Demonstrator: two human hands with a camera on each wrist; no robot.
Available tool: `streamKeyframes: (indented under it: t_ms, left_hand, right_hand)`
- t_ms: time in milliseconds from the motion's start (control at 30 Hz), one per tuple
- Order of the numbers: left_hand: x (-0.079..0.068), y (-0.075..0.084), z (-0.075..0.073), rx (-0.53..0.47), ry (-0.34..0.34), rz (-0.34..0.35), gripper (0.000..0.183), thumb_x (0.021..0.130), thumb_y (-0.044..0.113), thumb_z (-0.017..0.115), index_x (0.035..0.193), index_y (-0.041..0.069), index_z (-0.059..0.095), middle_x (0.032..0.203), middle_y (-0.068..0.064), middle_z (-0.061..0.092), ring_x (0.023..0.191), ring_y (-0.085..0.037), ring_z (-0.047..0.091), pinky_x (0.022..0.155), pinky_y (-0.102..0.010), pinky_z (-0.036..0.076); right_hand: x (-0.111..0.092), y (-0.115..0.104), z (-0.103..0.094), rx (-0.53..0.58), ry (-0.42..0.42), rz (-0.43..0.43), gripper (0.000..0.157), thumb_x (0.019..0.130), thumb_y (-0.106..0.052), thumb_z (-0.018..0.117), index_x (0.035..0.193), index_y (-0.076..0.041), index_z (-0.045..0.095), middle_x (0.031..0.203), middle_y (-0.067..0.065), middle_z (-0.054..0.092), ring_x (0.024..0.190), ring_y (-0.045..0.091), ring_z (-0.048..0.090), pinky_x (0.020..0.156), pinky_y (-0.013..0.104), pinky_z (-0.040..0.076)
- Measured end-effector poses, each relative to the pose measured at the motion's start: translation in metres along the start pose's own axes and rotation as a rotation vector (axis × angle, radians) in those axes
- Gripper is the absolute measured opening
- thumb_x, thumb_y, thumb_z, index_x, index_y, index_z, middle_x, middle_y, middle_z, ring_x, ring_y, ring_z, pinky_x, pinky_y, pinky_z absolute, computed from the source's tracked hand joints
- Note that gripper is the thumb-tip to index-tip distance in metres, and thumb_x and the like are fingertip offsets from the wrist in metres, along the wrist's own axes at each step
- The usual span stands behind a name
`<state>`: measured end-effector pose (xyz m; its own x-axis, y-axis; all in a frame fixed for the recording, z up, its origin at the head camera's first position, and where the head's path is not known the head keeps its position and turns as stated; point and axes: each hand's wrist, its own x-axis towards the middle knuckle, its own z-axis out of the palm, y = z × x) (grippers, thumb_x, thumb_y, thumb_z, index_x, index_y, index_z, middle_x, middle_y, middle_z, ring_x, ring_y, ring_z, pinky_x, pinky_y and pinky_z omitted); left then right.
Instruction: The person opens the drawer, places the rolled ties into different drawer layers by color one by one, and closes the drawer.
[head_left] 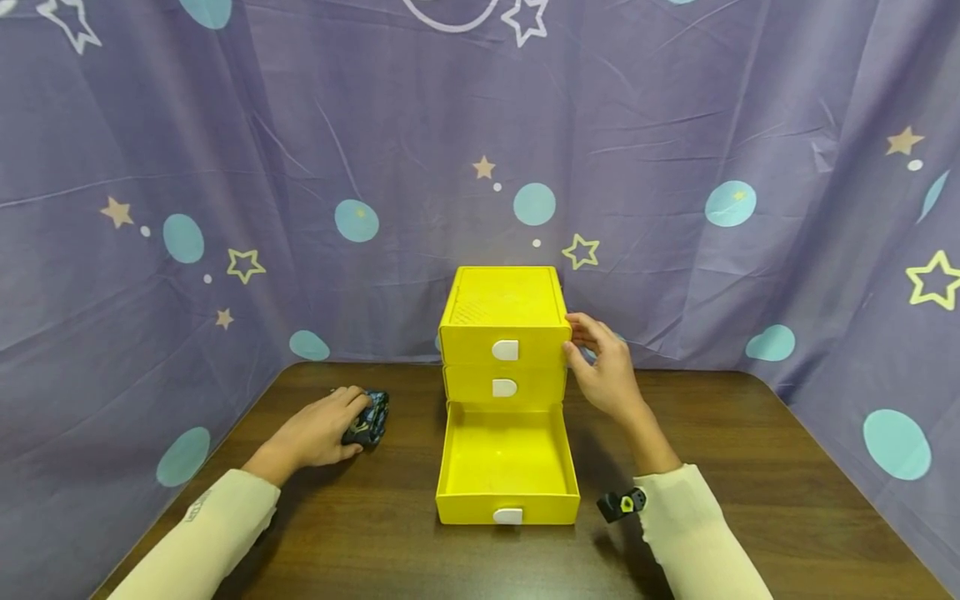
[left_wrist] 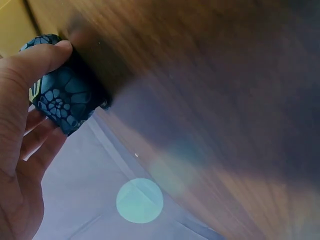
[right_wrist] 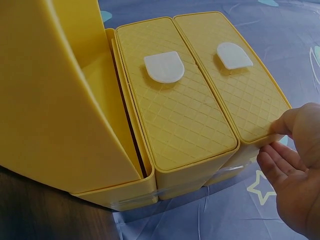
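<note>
A yellow drawer unit stands on the table, its lowest drawer pulled out and bare inside. The two drawers above, with white tabs, are closed. My right hand holds the unit's upper right front corner, thumb by the front edge and fingers along the side; the right wrist view shows this hand close up. To the left, my left hand grips a folded dark cloth low over the table. Blue flower shapes cover this cloth in the left wrist view, with the thumb lying across it.
A brown wooden table lies under everything. Purple curtain with stars and blue spots surrounds its back and sides. Clear tape runs along the unit's side. A black strap device sits at the right cuff.
</note>
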<state>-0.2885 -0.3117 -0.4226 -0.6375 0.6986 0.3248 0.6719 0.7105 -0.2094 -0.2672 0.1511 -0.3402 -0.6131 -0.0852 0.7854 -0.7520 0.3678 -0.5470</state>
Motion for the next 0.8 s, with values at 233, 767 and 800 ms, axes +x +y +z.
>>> streamKeyframes:
  t_ms: [233, 767, 800]
  left_hand:
    - [0.009, 0.004, 0.002, -0.006, -0.039, -0.020, 0.070, 0.065, 0.013, 0.090, 0.124, 0.002, 0.056, 0.117, -0.010, 0.057, 0.107, -0.030, 0.059, 0.089, -0.047, 0.058]
    - [0.021, 0.008, 0.006, 0.016, -0.103, -0.026, 0.066, 0.073, 0.010, 0.090, 0.129, 0.003, 0.055, 0.125, -0.015, 0.059, 0.114, -0.033, 0.060, 0.094, -0.048, 0.057]
    - [0.022, 0.009, 0.005, 0.021, -0.110, -0.028, 0.068, 0.073, 0.010, 0.092, 0.129, 0.003, 0.055, 0.125, -0.014, 0.060, 0.114, -0.033, 0.060, 0.094, -0.048, 0.057]
  right_hand:
    - [0.000, 0.001, -0.001, -0.012, -0.001, -0.001, 0.035, 0.092, 0.016, 0.063, 0.127, 0.016, 0.060, 0.113, 0.031, 0.063, 0.100, 0.043, 0.067, 0.091, 0.052, 0.058]
    - [0.000, 0.001, -0.001, -0.006, 0.001, -0.014, 0.035, 0.093, 0.016, 0.063, 0.127, 0.016, 0.059, 0.112, 0.032, 0.063, 0.099, 0.044, 0.068, 0.090, 0.055, 0.058]
    - [0.000, 0.001, -0.001, -0.004, 0.001, -0.013, 0.035, 0.093, 0.016, 0.063, 0.127, 0.016, 0.060, 0.112, 0.032, 0.063, 0.099, 0.044, 0.068, 0.091, 0.054, 0.059]
